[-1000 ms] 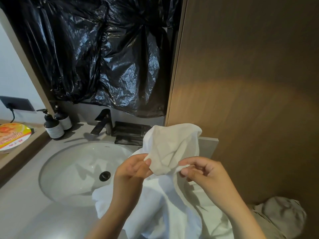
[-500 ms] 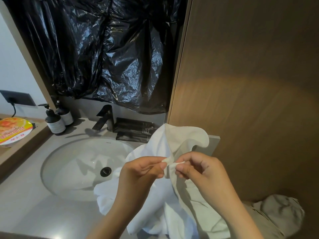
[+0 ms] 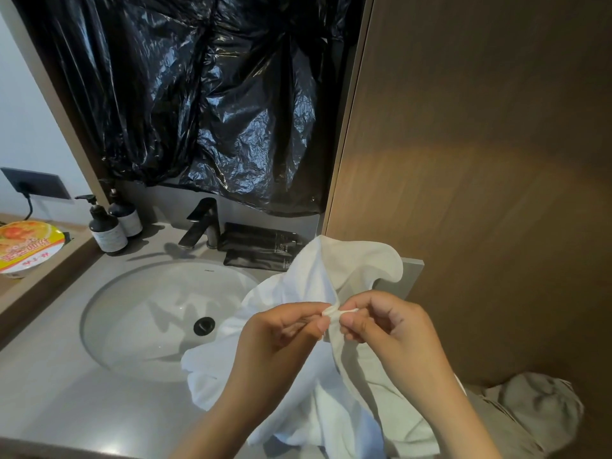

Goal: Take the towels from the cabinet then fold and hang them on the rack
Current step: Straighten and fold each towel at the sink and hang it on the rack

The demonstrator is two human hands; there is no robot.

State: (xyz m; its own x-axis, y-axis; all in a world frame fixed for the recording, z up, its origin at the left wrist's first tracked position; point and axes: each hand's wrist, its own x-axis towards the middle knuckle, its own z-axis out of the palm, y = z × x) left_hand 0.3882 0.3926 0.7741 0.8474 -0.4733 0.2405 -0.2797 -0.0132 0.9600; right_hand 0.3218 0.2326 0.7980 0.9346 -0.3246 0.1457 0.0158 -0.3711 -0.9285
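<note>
A white towel hangs bunched in front of me over the right side of the counter, its lower part draped onto the counter edge. My left hand pinches a small fold of its hem between thumb and fingers. Right beside it, my right hand pinches the same hem, fingertips almost touching the left ones. A loose flap of the towel curls up behind both hands. No rack is in view.
A round white sink with a dark faucet lies to the left. Two pump bottles and dark toiletry tubes stand behind it. A noodle bowl sits far left. A wooden cabinet panel fills the right; black plastic covers the mirror.
My hands have come together on the towel's hem and now pinch it closely side by side. The raised flap has shifted to the right and sits lower.
</note>
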